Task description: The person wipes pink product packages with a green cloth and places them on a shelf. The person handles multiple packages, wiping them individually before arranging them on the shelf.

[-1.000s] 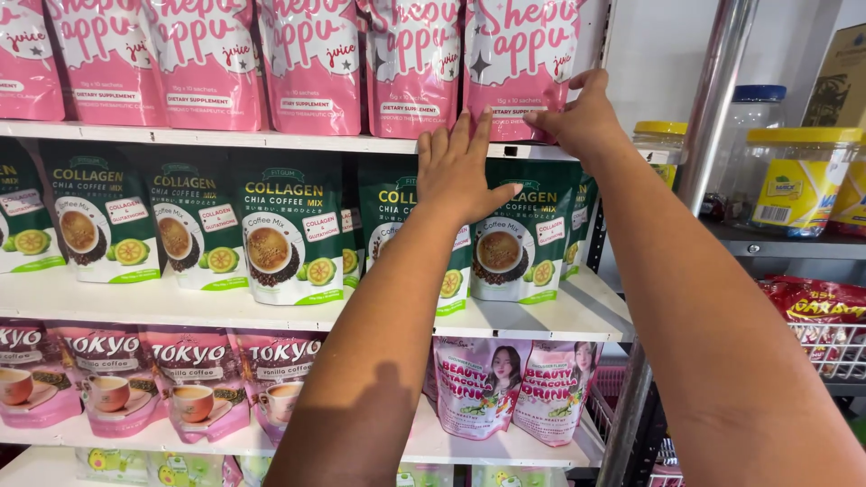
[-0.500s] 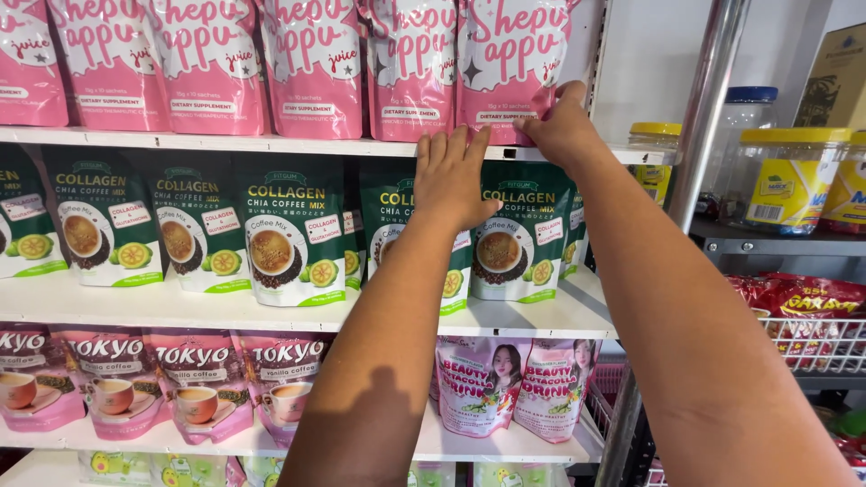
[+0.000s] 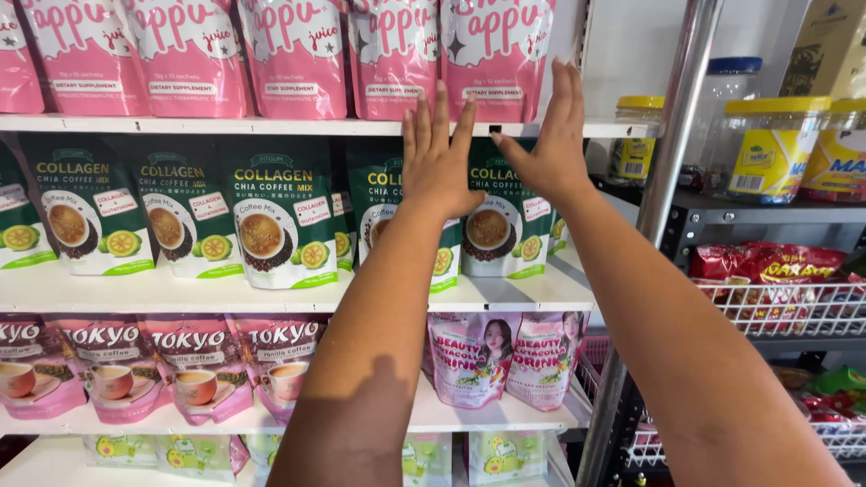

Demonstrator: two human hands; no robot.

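Both my arms reach up to the top shelf (image 3: 225,127). My left hand (image 3: 439,158) is flat with fingers spread, its fingertips on the lower edge of a pink stand-up pouch (image 3: 397,54). My right hand (image 3: 552,135) is open too, fingers pointing up against the right side of the end pink pouch (image 3: 492,50). Neither hand grips anything. Below the hands stand dark green pouches (image 3: 280,216) picturing coffee cups; my left forearm covers part of one.
More pink pouches (image 3: 180,50) fill the top row. Lower shelves hold pink coffee pouches (image 3: 194,370) and two pale pink pouches (image 3: 510,356). A metal pole (image 3: 672,144) stands at right, with yellow-lidded jars (image 3: 771,135) and red packets (image 3: 767,271) in a wire basket beyond.
Both hands slid down off the pink pouches' lower parts and opened flat. The view moved closer to the shelves.
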